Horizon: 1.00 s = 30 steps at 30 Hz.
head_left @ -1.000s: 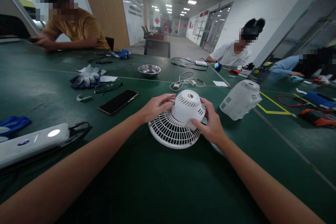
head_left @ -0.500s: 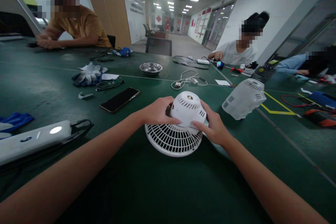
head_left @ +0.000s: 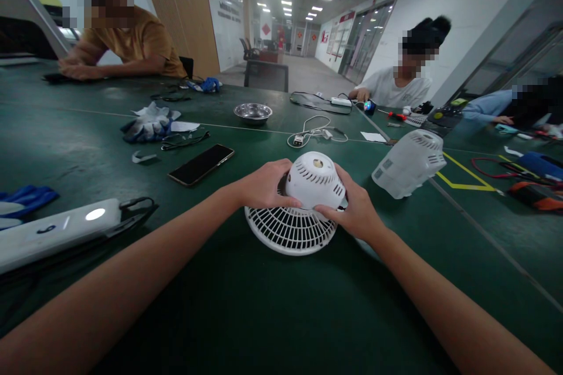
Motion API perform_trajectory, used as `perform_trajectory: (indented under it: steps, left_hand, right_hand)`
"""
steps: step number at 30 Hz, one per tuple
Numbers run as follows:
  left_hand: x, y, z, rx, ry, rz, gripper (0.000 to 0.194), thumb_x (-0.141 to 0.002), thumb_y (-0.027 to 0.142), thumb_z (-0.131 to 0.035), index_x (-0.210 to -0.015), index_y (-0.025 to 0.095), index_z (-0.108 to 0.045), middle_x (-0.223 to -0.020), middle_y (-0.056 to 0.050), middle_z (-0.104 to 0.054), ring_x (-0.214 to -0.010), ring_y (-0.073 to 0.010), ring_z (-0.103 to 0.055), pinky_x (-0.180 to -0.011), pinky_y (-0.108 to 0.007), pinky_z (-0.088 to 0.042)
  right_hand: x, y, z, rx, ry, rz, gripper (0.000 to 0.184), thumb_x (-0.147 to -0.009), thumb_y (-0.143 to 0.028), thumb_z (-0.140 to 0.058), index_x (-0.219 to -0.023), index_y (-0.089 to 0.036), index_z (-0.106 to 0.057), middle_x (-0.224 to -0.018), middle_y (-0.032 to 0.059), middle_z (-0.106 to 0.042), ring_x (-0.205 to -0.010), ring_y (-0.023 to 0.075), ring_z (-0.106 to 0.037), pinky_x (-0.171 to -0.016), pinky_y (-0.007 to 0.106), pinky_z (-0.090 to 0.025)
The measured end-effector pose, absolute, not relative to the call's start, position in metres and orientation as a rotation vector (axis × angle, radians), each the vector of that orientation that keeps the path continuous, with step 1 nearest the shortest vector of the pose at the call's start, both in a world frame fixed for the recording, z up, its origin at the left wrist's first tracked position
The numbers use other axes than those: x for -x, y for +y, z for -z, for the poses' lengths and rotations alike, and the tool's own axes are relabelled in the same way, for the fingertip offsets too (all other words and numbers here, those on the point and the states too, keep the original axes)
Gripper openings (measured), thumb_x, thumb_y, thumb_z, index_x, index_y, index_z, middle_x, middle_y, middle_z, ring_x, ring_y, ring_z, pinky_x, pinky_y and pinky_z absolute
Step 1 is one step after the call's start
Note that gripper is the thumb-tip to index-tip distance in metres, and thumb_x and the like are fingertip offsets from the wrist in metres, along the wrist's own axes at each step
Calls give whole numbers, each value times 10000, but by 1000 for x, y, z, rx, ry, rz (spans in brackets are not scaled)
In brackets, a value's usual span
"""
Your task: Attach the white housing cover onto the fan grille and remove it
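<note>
A white fan motor housing (head_left: 313, 179) with slotted vents sits over a round white fan grille (head_left: 290, 234) on the green table. My left hand (head_left: 270, 184) wraps the housing's left side, its thumb along the lower front edge. From the right, my right hand (head_left: 354, 205) grips the same housing, thumb across the front and fingers behind. Both hands are closed on it. The fingertips at the back are hidden, as is the far part of the grille.
A translucent white plastic casing (head_left: 407, 167) stands to the right. Toward the left lie a phone (head_left: 202, 164), gloves (head_left: 149, 123) and a white device (head_left: 61, 234) with a strap. Behind are a metal bowl (head_left: 253, 113) and a white cable (head_left: 314, 133). Other people sit around the table.
My right thumb has slid slightly left across the housing's front. The housing and grille look tilted or shifted very slightly; my left hand keeps its hold.
</note>
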<state>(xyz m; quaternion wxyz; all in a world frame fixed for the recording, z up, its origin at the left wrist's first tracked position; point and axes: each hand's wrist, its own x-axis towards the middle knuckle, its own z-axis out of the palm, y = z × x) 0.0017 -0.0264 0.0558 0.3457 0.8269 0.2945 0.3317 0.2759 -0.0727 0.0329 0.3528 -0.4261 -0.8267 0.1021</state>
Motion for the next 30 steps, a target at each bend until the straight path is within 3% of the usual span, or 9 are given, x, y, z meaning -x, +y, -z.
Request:
perform_trajectory:
  steps: [5, 9, 12, 14, 16, 20, 25, 30]
  left_hand:
    - [1, -23, -53, -2174, 753, -929, 649, -697, 303, -936, -1289, 182, -699, -1341, -163, -687, -1306, -409, -586, -1199, -537, -371]
    - [1, -26, -54, -2116, 676, -963, 839, -853, 298, -811, -1598, 225, -433, -1562, -172, -554, -1390, -409, -555, -1225, -564, -358]
    - [-2, -26, -49, -2152, 591, -906, 1174, -748, 401, -905, -1687, 261, -214, -1666, -183, -413, -1488, -474, -439, -1252, -648, -298]
    - [-8, -25, -42, -2233, 576, -896, 1437, -608, 473, -981, -1702, 286, -66, -1728, -195, -270, -1545, -519, -321, -1259, -706, -248]
    - [-17, -28, -35, -2312, 644, -934, 1546, -573, 524, -987, -1693, 306, 57, -1749, -208, -173, -1560, -532, -268, -1254, -741, -226]
    - [-29, -39, -32, -2379, 776, -996, 1495, -642, 521, -938, -1679, 309, 118, -1720, -222, -196, -1508, -522, -343, -1224, -747, -294]
    - [-21, -38, -37, -2383, 667, -895, 1407, -691, 371, -889, -1676, 309, 115, -1693, -214, -264, -1458, -498, -431, -1184, -695, -395]
    - [-13, -28, -35, -2407, 565, -894, 1372, -687, 393, -885, -1664, 319, 76, -1673, -211, -305, -1461, -498, -438, -1184, -689, -402]
  right_hand:
    - [-269, -75, -32, 1115, -2120, -169, 1094, -827, -524, -828, -1691, -353, -178, -1680, 131, -425, -1459, 456, -502, -1178, 722, -437]
    - [-274, -74, -35, 1056, -2194, -195, 1069, -859, -518, -780, -1694, -388, -125, -1693, 118, -401, -1418, 454, -535, -1138, 697, -484]
    - [-283, -72, -34, 993, -2252, -315, 1003, -892, -477, -734, -1691, -368, -138, -1412, 128, -654, -1038, 354, -725, -905, 604, -629]
    - [-288, -71, -33, 955, -2266, -398, 957, -919, -447, -685, -1693, -345, -132, -1147, 89, -724, -784, 268, -706, -757, 536, -648]
    - [-292, -69, -31, 927, -2261, -406, 912, -937, -438, -640, -1694, -346, -139, -1031, 60, -709, -717, 244, -670, -721, 529, -637]
    - [-295, -68, -30, 921, -2239, -374, 842, -950, -428, -602, -1684, -384, -193, -997, 51, -694, -736, 254, -658, -715, 539, -629]
    - [-285, -76, -31, 938, -2201, -567, 944, -916, -403, -642, -1698, -362, -115, -1038, 59, -733, -716, 244, -680, -654, 476, -632]
    - [-276, -80, -31, 979, -2147, -708, 999, -872, -331, -660, -1695, -339, -95, -980, 46, -746, -670, 223, -688, -583, 404, -608]
